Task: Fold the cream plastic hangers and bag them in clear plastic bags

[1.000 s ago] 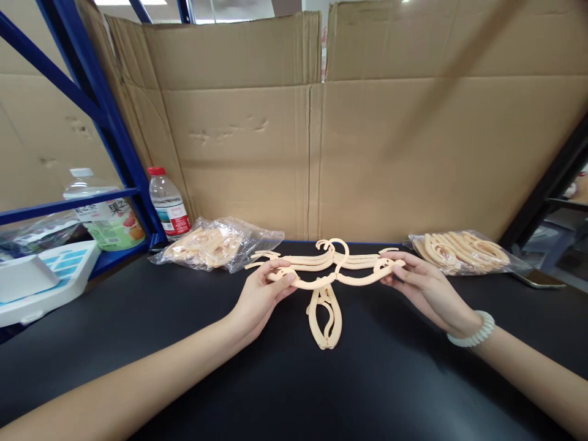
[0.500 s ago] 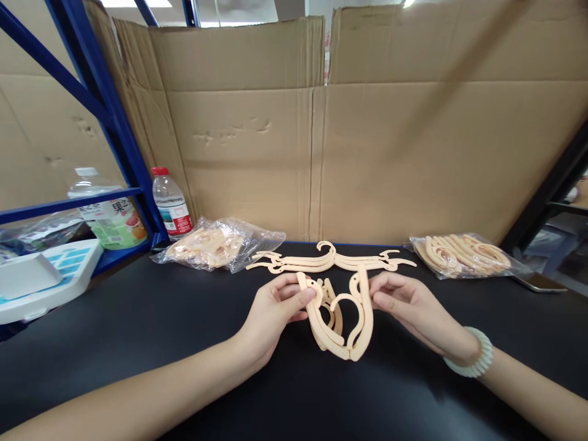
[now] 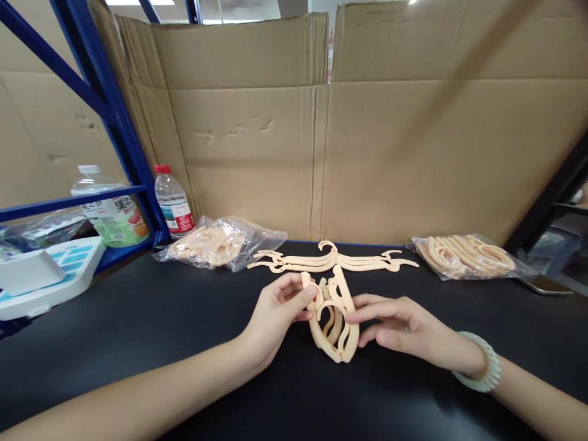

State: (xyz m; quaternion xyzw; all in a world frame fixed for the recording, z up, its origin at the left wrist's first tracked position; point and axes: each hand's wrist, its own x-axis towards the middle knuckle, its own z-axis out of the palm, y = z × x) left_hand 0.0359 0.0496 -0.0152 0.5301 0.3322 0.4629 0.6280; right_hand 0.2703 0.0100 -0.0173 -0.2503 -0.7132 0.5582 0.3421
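Observation:
My left hand (image 3: pixel 280 306) pinches the upper left arm of a cream plastic folding hanger (image 3: pixel 351 343). The hanger is folded into a narrow V, its curved hook between the two arms. My right hand (image 3: pixel 404 327) is at the right arm, one fingertip over its front face and other fingers beside or behind it. More cream curved hanger parts (image 3: pixel 337 321) show through the V; whether they are separate is unclear. Just beyond lie unfolded hangers (image 3: pixel 312 263), spread wide and closely stacked, hook toward the back.
Clear bags of folded hangers lie at the back left (image 3: pixel 211 245) and back right (image 3: pixel 463 254) of the black table (image 3: pixel 184 331). A red-capped bottle (image 3: pixel 173 205) stands by the blue rack (image 3: pixel 110 116). Cardboard (image 3: pixel 239 153) walls off the back. A phone-like object (image 3: pixel 546 285) lies far right.
The hanger's right arm has swung inward to the left, narrowing the V. My right hand has moved left and slightly down with it; my left hand has stayed nearly in place.

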